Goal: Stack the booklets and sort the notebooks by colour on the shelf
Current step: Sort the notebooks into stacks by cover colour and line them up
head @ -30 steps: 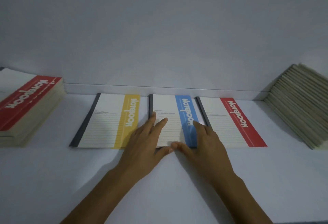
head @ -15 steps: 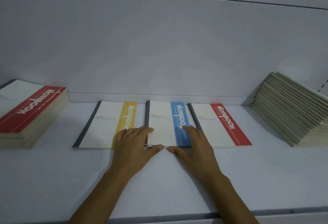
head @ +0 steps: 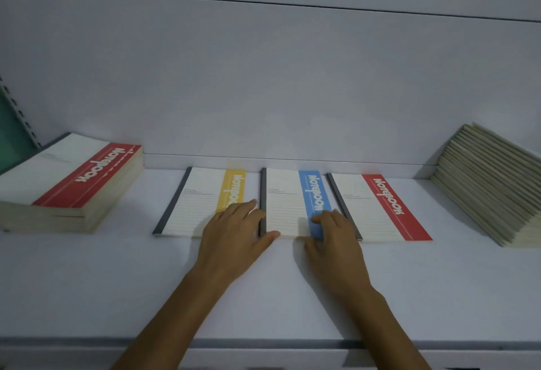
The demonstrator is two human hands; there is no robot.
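Row on white shelf (head: 87, 276) so far: yellow-striped notebook (head: 202, 201), blue-striped notebook (head: 288, 202), red-striped notebook (head: 377, 208). My left hand (head: 234, 230) and right hand (head: 336, 235) flat, fingers spread, squaring blue one, gripping nothing. Red-topped notebook stack (head: 70, 182) and leaning grey booklet pile (head: 491, 188) look unsorted.

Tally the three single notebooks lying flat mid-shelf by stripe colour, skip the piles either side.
Yellow-stripe notebook: 1
Blue-stripe notebook: 1
Red-stripe notebook: 1
Total: 3

Three notebooks (head: 292, 202) lie side by side on the shelf (head: 87, 281), seemingly touching, between two stacks.
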